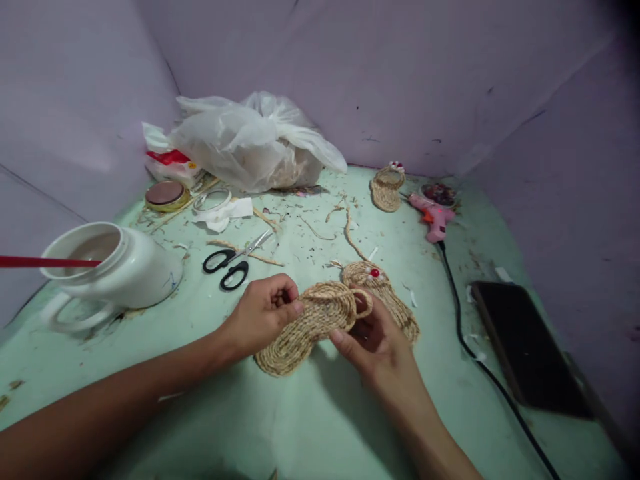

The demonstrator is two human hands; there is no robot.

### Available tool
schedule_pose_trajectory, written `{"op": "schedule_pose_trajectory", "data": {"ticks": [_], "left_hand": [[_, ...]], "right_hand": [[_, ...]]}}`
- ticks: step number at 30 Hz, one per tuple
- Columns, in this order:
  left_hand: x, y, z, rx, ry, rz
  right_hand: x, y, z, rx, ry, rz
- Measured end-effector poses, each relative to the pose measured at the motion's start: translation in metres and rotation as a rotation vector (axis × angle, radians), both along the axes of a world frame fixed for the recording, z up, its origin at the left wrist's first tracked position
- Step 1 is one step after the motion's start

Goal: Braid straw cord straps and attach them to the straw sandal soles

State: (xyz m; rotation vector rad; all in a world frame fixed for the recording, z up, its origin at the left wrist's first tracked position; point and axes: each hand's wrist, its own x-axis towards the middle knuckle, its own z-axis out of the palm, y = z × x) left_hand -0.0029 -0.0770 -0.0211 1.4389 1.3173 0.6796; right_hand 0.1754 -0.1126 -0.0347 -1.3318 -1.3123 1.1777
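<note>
A small slipper sole (305,327) of coiled straw rope is held between my two hands, tilted above the table, with a rope loop at its far right end. My left hand (265,310) pinches its upper left edge, fingers curled. On the other side my right hand (377,340) grips the right end near the loop, thumb on the lower edge and the other fingers partly hidden behind. Just behind lies a second woven slipper (390,293) with a red bead and white trim. Black-handled scissors (235,261) rest partly open beyond my left hand.
A white jug (125,267) with a red stick stands left. A pink glue gun (433,217), its black cord, and a phone (525,343) lie right. Farther back are a miniature slipper (387,187), a bead container (439,195), a plastic bag (255,143), a tape roll (213,199) and rope scraps.
</note>
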Motion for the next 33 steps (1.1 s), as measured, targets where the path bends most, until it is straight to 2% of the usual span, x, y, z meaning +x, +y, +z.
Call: {"op": "schedule_pose_trajectory", "data": {"ticks": [2, 4, 6, 8, 12, 19, 22, 25, 28, 30, 31, 33], "left_hand": [[0.001, -0.002, -0.002, -0.014, -0.053, 0.009], [0.003, -0.004, -0.004, -0.02, -0.045, 0.0], [0.005, -0.007, -0.007, -0.004, -0.004, -0.008], [0.005, -0.009, -0.009, 0.018, 0.053, -0.012], [0.006, -0.011, -0.012, 0.043, 0.117, -0.018], [0.007, -0.011, -0.017, 0.091, 0.15, -0.039], [0.007, -0.012, -0.018, 0.102, 0.152, -0.058], [0.008, -0.012, -0.016, 0.083, 0.103, -0.01], [0.008, -0.009, -0.011, 0.018, -0.067, 0.102], [0.009, -0.007, -0.007, -0.026, -0.206, 0.208], [0.01, -0.006, -0.006, -0.039, -0.258, 0.26], [0.011, -0.004, -0.005, -0.053, -0.313, 0.311]], "right_hand": [[-0.002, 0.005, 0.001, 0.138, -0.12, -0.056], [-0.001, 0.009, 0.003, 0.389, -0.349, -0.131], [0.0, 0.013, 0.005, 0.624, -0.554, -0.129], [0.001, 0.014, 0.005, 0.766, -0.719, -0.076], [-0.002, 0.011, 0.003, 0.841, -0.904, -0.045], [-0.014, 0.008, -0.001, 0.884, -0.936, -0.059], [-0.016, 0.008, 0.0, 0.845, -0.949, -0.026], [-0.011, 0.006, 0.007, 0.773, -0.87, -0.003], [-0.004, 0.002, 0.014, 0.661, -0.57, -0.204], [-0.003, 0.0, 0.015, 0.449, -0.274, -0.291], [-0.004, -0.001, 0.015, 0.314, -0.126, -0.275], [-0.009, 0.0, 0.013, 0.047, 0.129, -0.138]]}}
